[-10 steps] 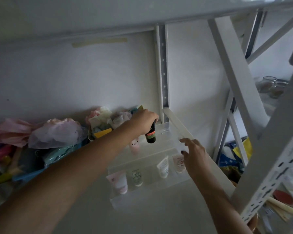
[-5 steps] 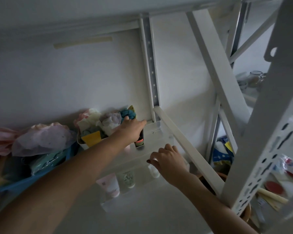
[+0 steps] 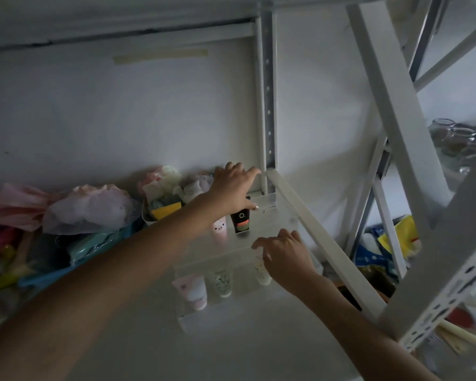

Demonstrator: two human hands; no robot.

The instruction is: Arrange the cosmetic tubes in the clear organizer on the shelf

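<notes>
A clear tiered organizer (image 3: 193,317) sits on the white shelf against the right post. Its back row holds a black tube (image 3: 241,221) and a small pink tube (image 3: 220,229), both upright. In the front row stand a larger pink tube (image 3: 193,291), a green-and-white tube (image 3: 223,283) and a white tube (image 3: 262,273). My left hand (image 3: 234,188) hovers just over the black tube's top with its fingers spread, holding nothing. My right hand (image 3: 286,257) curls its fingers over the organizer's middle step and hides the right end of the front row.
A white bin (image 3: 162,210) stuffed with soft items stands left of the organizer, with crumpled bags (image 3: 88,207) further left. A diagonal shelf brace (image 3: 327,243) runs close along the organizer's right side. Glass jars (image 3: 451,136) stand on a shelf beyond.
My left hand lowered the black tube into the back row and let go of it, fingers now spread. My right hand came in from the right and settled on the organizer's middle step.
</notes>
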